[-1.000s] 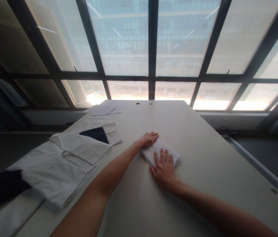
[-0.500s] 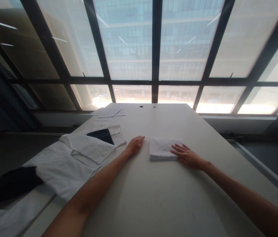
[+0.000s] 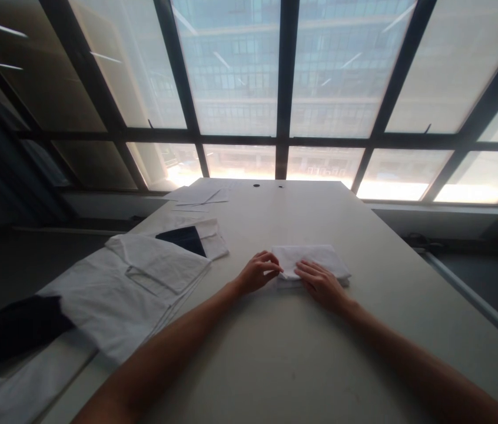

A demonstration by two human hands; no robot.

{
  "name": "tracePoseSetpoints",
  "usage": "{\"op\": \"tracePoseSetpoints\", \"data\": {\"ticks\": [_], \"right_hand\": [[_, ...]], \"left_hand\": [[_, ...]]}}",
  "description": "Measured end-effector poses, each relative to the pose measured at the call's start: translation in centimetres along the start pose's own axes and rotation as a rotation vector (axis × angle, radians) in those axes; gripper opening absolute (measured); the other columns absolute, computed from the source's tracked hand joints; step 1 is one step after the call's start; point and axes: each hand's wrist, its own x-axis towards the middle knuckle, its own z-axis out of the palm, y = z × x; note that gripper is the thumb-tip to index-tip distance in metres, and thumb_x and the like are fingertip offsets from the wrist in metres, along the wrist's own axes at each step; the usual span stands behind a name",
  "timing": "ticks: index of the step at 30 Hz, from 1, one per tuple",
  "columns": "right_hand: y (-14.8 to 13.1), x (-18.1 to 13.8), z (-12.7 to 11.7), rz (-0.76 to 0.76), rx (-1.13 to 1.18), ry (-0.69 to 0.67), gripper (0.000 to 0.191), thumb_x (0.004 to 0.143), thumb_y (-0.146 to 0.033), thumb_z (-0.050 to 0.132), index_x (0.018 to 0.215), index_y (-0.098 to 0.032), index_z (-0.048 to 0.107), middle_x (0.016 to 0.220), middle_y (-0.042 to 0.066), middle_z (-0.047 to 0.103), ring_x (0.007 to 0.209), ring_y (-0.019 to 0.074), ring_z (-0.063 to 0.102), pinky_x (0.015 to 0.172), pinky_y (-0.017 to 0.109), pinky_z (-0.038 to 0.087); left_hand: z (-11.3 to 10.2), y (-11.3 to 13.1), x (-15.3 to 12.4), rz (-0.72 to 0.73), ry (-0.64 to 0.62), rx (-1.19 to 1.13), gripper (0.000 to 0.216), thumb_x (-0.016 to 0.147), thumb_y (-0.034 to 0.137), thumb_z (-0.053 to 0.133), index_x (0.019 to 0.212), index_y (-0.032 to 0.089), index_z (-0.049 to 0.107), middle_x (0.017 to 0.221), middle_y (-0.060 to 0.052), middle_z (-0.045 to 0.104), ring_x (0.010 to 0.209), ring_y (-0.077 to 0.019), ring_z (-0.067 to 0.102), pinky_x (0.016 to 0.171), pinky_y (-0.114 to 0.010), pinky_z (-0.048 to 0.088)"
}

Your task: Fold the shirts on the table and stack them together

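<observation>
Open passage is offered by bare table [image 3: 408,277] from 12 round to 6 o'clock of the folded cloth [image 3: 319,257]. At 9 o'clock, passage is blocked by piled white garments [image 3: 143,282]; at 11 o'clock, papers [image 3: 200,197] are spread.

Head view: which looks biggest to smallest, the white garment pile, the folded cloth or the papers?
1. white garment pile
2. folded cloth
3. papers, farther off, so unsure against the cloth

Folded cloth [image 3: 319,257] seen as soft, matt white fabric, table top [image 3: 275,359] finished smooth and matt, stacked garments [image 3: 143,282] of creased white cloth, sheets [image 3: 200,196] of thin paper
</observation>
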Motion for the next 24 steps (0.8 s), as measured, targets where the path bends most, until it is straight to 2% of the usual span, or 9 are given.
{"op": "tracePoseSetpoints", "data": {"ticks": [3, 6, 9, 12, 14, 18, 20, 24], "right_hand": [[0.4, -0.3, 0.2, 0.091, 0.055, 0.07, 0.041, 0.098, -0.016, 0.044, 0.132, -0.022, 0.066, 0.135, 0.01, 0.065, 0.131, 0.0262, 0.056, 0.111, 0.049, 0.045], [0.7, -0.3, 0.5, 0.179, 0.128, 0.124, 0.039, 0.101, -0.024, 0.041, 0.129, -0.02, 0.068, 0.131, 0.011, 0.067, 0.125, 0.0268, 0.061, 0.106, 0.049, 0.05], [0.8, -0.1, 0.6, 0.21, 0.196, 0.135, 0.041, 0.102, -0.031, 0.04, 0.127, -0.017, 0.069, 0.128, 0.013, 0.068, 0.122, 0.0289, 0.063, 0.105, 0.05, 0.051], [0.9, -0.2, 0.8, 0.212, 0.222, 0.147, 0.041, 0.102, -0.034, 0.041, 0.127, -0.017, 0.069, 0.128, 0.013, 0.068, 0.122, 0.0292, 0.063, 0.105, 0.05, 0.05], [0.9, -0.3, 0.9, 0.205, 0.23, 0.16, 0.04, 0.102, -0.033, 0.04, 0.127, -0.019, 0.069, 0.129, 0.011, 0.068, 0.122, 0.0279, 0.063, 0.105, 0.05, 0.05], [0.9, -0.5, 1.0, 0.187, 0.23, 0.171, 0.038, 0.102, -0.03, 0.041, 0.128, -0.023, 0.069, 0.129, 0.01, 0.068, 0.123, 0.0271, 0.063, 0.106, 0.05, 0.05], [0.9, -0.6, 1.0, 0.175, 0.226, 0.169, 0.038, 0.102, -0.03, 0.043, 0.128, -0.022, 0.069, 0.129, 0.01, 0.068, 0.124, 0.0276, 0.062, 0.107, 0.05, 0.049], [0.9, -0.8, 0.9, 0.132, 0.205, 0.135, 0.038, 0.102, -0.027, 0.042, 0.129, -0.021, 0.068, 0.132, 0.011, 0.067, 0.127, 0.0267, 0.059, 0.11, 0.051, 0.045]], "left_hand": [[0.1, 0.1, 0.1, -0.089, 0.038, -0.034, 0.019, 0.096, 0.037, 0.062, 0.097, 0.022, 0.074, 0.095, -0.007, 0.068, 0.092, -0.0193, 0.061, 0.087, -0.032, 0.047], [0.3, 0.1, 0.2, -0.39, 0.172, -0.075, 0.025, 0.099, 0.04, 0.053, 0.096, 0.018, 0.067, 0.08, -0.003, 0.067, 0.077, -0.0178, 0.062, 0.076, -0.03, 0.049], [0.8, 0.0, 0.2, -0.634, 0.198, -0.366, 0.03, 0.102, 0.04, 0.04, 0.104, 0.016, 0.06, 0.065, 0.0, 0.066, 0.058, -0.015, 0.06, 0.06, -0.026, 0.047], [1.4, 0.2, 0.4, -0.725, 0.138, -0.675, 0.038, 0.1, 0.042, 0.043, 0.123, 0.013, 0.053, 0.074, -0.004, 0.072, 0.056, -0.0142, 0.062, 0.052, -0.022, 0.045], [1.7, 0.3, 0.7, -0.79, 0.164, -0.791, 0.041, 0.099, 0.04, 0.049, 0.129, 0.012, 0.051, 0.082, -0.007, 0.073, 0.061, -0.0149, 0.066, 0.053, -0.022, 0.048], [2.0, 0.4, 1.6, -0.888, 0.317, -0.966, 0.046, 0.093, 0.03, 0.061, 0.134, 0.011, 0.051, 0.1, -0.012, 0.072, 0.08, -0.0184, 0.072, 0.071, -0.029, 0.059], [2.1, 0.2, 2.2, -0.931, 0.376, -0.975, 0.053, 0.089, 0.023, 0.067, 0.137, 0.011, 0.05, 0.099, -0.012, 0.073, 0.081, -0.0187, 0.072, 0.074, -0.029, 0.059], [2.6, -1.1, 3.3, -1.077, 0.41, -0.885, 0.065, 0.078, 0.012, 0.074, 0.139, 0.007, 0.051, 0.086, -0.009, 0.074, 0.076, -0.0184, 0.071, 0.069, -0.025, 0.057]]}}
